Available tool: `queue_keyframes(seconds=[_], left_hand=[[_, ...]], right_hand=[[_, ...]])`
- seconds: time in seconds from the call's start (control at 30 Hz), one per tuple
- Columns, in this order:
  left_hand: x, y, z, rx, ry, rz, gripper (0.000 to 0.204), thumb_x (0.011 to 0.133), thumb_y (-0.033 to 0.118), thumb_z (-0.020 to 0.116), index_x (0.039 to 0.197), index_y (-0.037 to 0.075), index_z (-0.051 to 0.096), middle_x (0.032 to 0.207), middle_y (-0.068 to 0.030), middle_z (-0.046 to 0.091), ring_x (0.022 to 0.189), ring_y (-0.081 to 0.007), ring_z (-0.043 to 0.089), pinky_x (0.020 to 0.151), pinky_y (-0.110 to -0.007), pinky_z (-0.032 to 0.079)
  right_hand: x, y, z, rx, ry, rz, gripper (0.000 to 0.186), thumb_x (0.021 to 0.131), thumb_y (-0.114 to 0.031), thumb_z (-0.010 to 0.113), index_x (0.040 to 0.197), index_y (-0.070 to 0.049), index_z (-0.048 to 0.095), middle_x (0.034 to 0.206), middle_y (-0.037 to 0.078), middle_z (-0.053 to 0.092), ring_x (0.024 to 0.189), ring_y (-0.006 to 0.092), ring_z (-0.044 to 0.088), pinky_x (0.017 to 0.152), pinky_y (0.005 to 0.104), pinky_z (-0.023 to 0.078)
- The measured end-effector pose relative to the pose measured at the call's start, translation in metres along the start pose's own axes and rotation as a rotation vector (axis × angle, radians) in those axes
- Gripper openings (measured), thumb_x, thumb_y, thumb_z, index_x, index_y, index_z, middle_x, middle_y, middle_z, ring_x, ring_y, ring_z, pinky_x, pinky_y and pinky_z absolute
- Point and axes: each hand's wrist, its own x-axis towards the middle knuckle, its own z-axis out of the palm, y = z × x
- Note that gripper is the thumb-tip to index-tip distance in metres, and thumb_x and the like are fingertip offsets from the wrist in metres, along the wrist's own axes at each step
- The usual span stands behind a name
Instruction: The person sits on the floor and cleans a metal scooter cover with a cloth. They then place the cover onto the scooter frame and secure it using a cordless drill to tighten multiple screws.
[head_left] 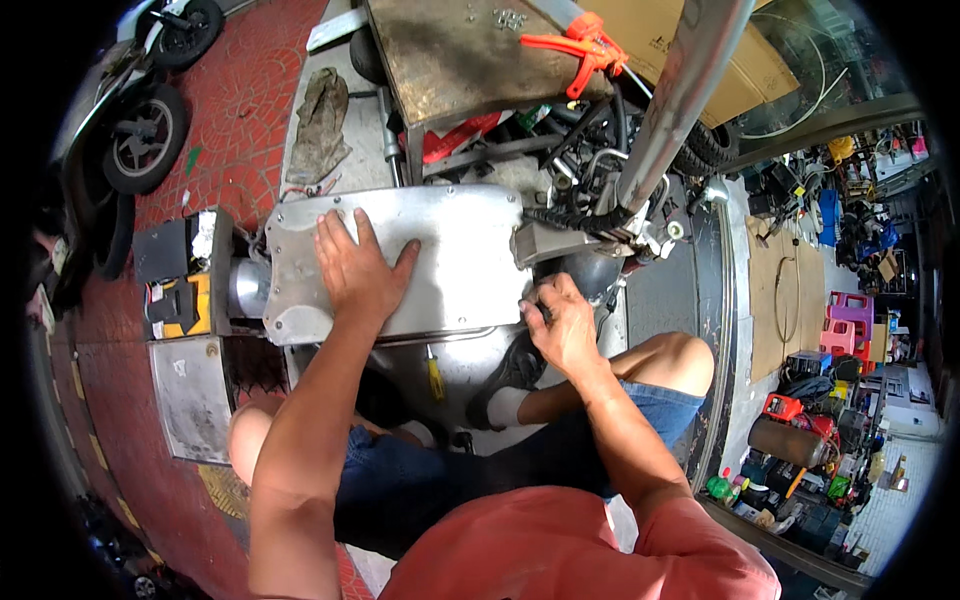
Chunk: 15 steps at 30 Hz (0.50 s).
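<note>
A silver metal deck plate point(455, 240) with small screws along its rim lies before me, apparently part of a scooter. My left hand point(362, 268) rests flat on the plate's left half, fingers spread. At the plate's lower right corner, my right hand point(562, 322) has its fingers curled together; what they hold, if anything, is hidden. Just beyond that hand are a metal neck bracket point(565, 240) and a thick grey pole point(685, 95) rising to the upper right. A yellow-handled screwdriver point(435, 378) lies on the ground below the plate, near my feet.
A worn low table point(450, 60) at the back bears small screws and an orange caulking gun point(580, 50). A dirty rag point(320, 125) lies left of it. Metal boxes point(185, 395) stand at left. Parked motorbikes point(145, 140) line the far left; tools and stools point(845, 320) crowd the right.
</note>
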Motion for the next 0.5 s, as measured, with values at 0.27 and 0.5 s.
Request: queue_keyframes(seconds=[0.27, 0.5], left_hand=[[0.002, 0.004, -0.008, -0.042, -0.032, -0.019, 0.099, 0.091, 0.063, 0.073, 0.157, -0.006, 0.048, 0.163, -0.0378, 0.034, 0.158, -0.0509, 0.026, 0.133, -0.056, 0.018], [0.003, 0.002, -0.007, -0.015, -0.134, -0.049, 0.1, 0.095, 0.066, 0.068, 0.161, -0.004, 0.042, 0.169, -0.0339, 0.025, 0.162, -0.0474, 0.017, 0.135, -0.053, 0.011]], right_hand=[[0.004, -0.005, -0.002, -0.025, -0.002, 0.05, 0.029, 0.091, -0.023, 0.08, 0.087, 0.003, 0.067, 0.101, 0.02, 0.062, 0.086, 0.0466, 0.068, 0.076, 0.0547, 0.057], [0.017, -0.027, -0.011, -0.132, -0.028, 0.101, 0.038, 0.092, -0.031, 0.081, 0.08, 0.002, 0.067, 0.094, 0.019, 0.063, 0.081, 0.0446, 0.068, 0.071, 0.0532, 0.055]])
